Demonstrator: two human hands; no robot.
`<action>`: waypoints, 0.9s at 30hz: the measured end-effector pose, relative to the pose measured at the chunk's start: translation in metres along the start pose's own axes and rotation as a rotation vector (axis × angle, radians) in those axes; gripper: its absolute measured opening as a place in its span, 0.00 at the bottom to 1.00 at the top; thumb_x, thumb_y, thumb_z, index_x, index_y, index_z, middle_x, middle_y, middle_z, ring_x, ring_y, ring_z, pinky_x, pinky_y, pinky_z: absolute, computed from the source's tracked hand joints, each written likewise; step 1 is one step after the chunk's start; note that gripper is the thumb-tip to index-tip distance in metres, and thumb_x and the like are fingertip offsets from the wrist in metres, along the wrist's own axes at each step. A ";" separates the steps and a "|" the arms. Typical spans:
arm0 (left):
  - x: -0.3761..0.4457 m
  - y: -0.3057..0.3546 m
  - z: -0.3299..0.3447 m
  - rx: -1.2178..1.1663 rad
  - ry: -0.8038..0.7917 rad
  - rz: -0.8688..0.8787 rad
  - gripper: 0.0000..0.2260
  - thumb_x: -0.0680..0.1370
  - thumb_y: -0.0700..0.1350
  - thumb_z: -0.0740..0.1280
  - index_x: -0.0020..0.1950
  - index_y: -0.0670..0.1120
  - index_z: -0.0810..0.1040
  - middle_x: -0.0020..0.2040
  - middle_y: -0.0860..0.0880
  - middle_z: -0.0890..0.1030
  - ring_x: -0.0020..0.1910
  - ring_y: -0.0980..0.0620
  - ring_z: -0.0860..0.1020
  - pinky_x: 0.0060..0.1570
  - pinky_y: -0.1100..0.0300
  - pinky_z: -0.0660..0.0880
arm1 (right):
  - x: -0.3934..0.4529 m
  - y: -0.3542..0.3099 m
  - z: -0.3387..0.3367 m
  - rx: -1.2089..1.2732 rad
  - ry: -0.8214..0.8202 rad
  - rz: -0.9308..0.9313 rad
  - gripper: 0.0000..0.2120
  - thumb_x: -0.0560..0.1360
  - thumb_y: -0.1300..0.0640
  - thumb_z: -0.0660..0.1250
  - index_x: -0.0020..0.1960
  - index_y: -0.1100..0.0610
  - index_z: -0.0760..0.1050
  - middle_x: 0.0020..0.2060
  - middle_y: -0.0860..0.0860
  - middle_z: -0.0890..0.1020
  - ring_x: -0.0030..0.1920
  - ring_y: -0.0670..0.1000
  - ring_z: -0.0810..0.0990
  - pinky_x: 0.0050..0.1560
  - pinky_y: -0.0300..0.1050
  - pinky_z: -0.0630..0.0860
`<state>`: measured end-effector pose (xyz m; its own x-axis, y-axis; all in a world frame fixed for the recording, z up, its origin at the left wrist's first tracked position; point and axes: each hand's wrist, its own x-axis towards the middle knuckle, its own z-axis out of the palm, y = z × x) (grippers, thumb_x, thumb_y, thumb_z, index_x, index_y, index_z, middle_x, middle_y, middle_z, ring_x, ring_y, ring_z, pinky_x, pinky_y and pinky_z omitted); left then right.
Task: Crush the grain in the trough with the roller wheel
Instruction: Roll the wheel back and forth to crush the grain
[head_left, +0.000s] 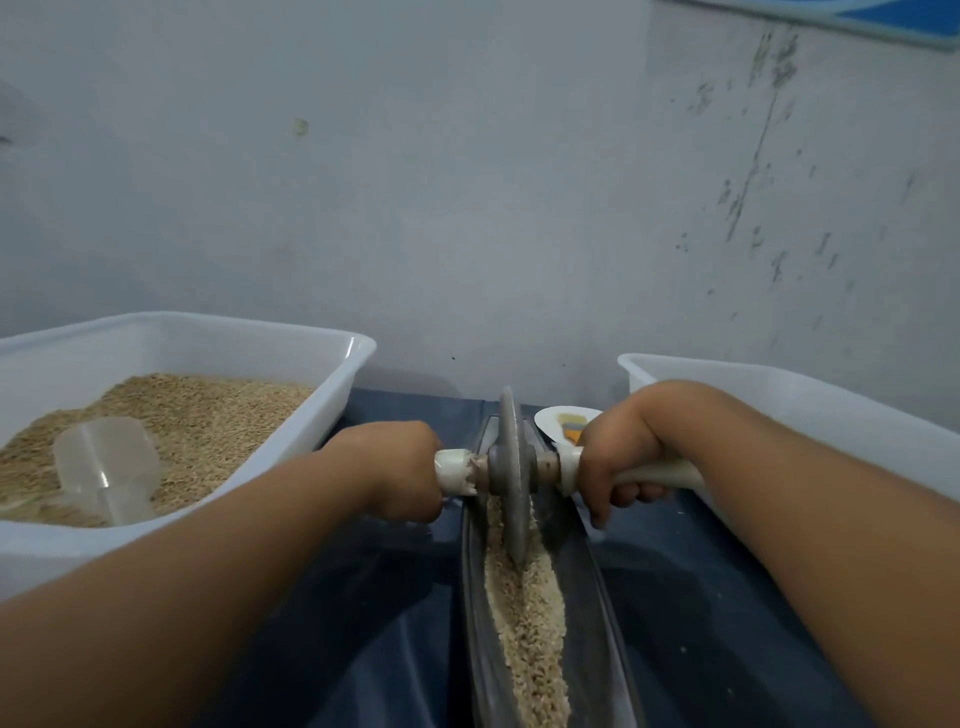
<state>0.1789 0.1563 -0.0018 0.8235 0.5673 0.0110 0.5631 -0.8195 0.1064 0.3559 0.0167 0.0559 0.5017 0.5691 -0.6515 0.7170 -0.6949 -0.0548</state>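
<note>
Rolling step: L hand (400, 470) & R hand (621, 457) each wrapped tight on a handle of the wheel (511, 478), which sits on the grain (524, 613) at the far end of the trough (597, 597); next, prob. push down & roll it near.

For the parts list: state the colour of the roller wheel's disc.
Dull grey metal; the roller wheel disc shows best in the head view, between two off-white handles.
</note>
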 end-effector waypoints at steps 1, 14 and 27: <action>-0.001 -0.001 0.002 -0.024 -0.002 -0.007 0.08 0.67 0.48 0.70 0.37 0.53 0.70 0.36 0.53 0.77 0.35 0.55 0.76 0.34 0.60 0.72 | -0.001 -0.002 -0.001 -0.008 -0.007 0.012 0.21 0.73 0.56 0.71 0.21 0.52 0.76 0.23 0.49 0.69 0.23 0.48 0.66 0.31 0.39 0.64; -0.035 0.010 0.003 0.090 0.145 0.006 0.08 0.69 0.49 0.70 0.46 0.56 0.74 0.38 0.54 0.76 0.38 0.55 0.76 0.40 0.58 0.75 | -0.019 0.004 0.044 -0.033 0.394 -0.063 0.18 0.62 0.53 0.76 0.49 0.58 0.81 0.33 0.53 0.80 0.30 0.53 0.76 0.33 0.41 0.74; -0.089 0.028 -0.004 0.166 0.235 0.046 0.08 0.70 0.49 0.68 0.43 0.56 0.69 0.34 0.55 0.71 0.36 0.55 0.72 0.36 0.59 0.68 | -0.048 0.019 0.099 -0.174 0.781 -0.165 0.05 0.63 0.48 0.65 0.38 0.47 0.71 0.37 0.46 0.79 0.38 0.49 0.78 0.33 0.42 0.70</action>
<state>0.1211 0.0832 0.0041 0.8206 0.5167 0.2443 0.5452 -0.8359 -0.0634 0.2975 -0.0674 0.0108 0.5298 0.8450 0.0732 0.8437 -0.5339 0.0562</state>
